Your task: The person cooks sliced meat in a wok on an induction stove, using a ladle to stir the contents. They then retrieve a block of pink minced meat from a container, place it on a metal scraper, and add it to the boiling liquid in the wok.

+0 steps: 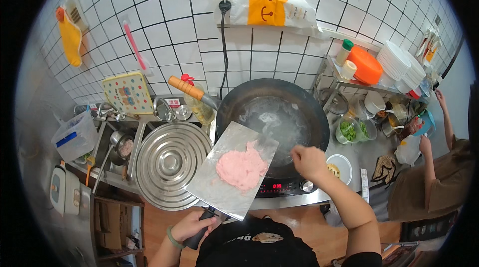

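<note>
My left hand (192,227) grips the black handle of a flat rectangular metal paddle (204,188), which is tilted over the near left rim of a large dark wok (318,132). A smooth mound of pink meat paste (242,167) is spread on the paddle. Steaming, cloudy liquid (269,117) with some white foam fills the wok's bottom. Above the wok's near right side, my right hand (308,162) has its fingers curled together; whether it pinches anything is hidden. The wok stands on an induction cooker (278,187) with a lit red display.
A round metal lid (172,162) covers part of the sink at left. A wooden-handled utensil (191,89) leans on the wok. At right are a white bowl (342,164), tubs of chopped greens (348,131) and a dish shelf (336,83). Another person (426,181) works there.
</note>
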A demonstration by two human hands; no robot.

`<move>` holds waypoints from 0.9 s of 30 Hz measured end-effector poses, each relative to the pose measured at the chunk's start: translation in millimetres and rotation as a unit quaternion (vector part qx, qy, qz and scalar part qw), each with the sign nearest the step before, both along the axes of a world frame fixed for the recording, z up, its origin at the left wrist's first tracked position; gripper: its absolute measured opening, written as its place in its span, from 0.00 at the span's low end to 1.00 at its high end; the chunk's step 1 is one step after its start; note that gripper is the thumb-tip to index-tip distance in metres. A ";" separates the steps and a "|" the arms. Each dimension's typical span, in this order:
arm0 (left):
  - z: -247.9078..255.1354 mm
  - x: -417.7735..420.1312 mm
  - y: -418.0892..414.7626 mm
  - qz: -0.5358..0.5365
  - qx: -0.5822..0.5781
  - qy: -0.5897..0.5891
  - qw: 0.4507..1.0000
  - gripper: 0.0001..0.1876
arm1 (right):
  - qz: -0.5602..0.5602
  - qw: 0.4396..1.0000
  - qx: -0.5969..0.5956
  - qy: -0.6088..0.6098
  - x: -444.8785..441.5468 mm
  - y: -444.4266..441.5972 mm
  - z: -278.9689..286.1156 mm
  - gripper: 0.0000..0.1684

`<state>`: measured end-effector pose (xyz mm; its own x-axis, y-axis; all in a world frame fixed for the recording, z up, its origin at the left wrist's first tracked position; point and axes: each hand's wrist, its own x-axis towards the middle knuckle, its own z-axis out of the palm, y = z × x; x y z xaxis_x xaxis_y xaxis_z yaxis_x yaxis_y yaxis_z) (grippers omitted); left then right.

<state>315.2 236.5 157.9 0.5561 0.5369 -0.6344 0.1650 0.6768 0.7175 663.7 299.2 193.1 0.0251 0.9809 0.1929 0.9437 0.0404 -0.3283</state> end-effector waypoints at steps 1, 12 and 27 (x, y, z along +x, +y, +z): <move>0.9 -0.3 1.5 -0.004 -0.004 0.000 1.000 0.08 | -0.045 0.998 0.030 -0.032 4.0 6.1 -3.4 0.09; 11.1 -7.3 21.6 -0.030 -0.022 0.029 0.999 0.09 | 0.158 0.981 0.100 -0.045 6.3 27.6 2.4 0.10; 9.5 12.1 1.2 0.022 -0.009 0.020 1.000 0.08 | 0.006 0.996 -0.074 0.043 18.8 -4.8 11.6 0.10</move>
